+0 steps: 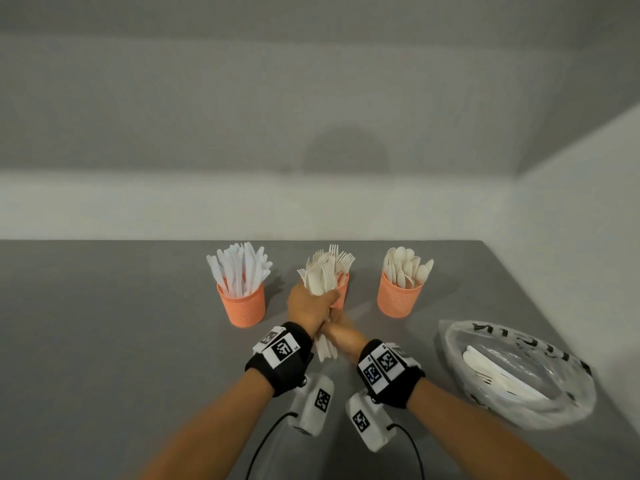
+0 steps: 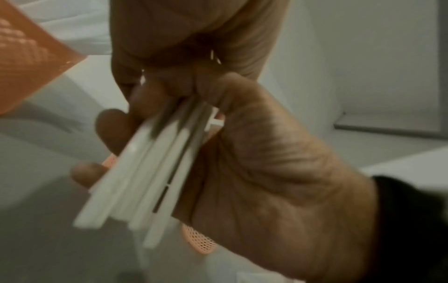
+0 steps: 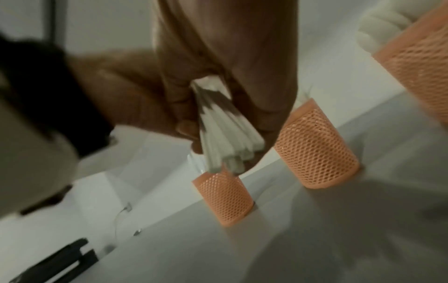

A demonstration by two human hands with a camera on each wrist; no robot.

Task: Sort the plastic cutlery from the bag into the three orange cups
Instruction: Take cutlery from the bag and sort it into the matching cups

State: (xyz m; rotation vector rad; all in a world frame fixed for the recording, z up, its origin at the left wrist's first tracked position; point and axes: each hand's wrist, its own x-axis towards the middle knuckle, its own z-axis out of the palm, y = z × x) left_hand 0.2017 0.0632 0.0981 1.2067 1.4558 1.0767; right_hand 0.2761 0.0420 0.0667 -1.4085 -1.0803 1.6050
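Both hands clamp one mixed bundle of white plastic forks and spoons (image 1: 320,280): the left hand (image 1: 308,308) round its neck, the right hand (image 1: 341,332) on the handles, at six o'clock of the middle orange mesh cup (image 1: 341,294). Loosening either grip could fan the handles out and spill pieces onto the grey tabletop (image 1: 121,323), or knock the cup. More cutlery waits in the clear plastic bag (image 1: 519,372) at four o'clock.

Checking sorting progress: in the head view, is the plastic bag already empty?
No, white cutlery still lies inside the clear plastic bag on the table's right side.
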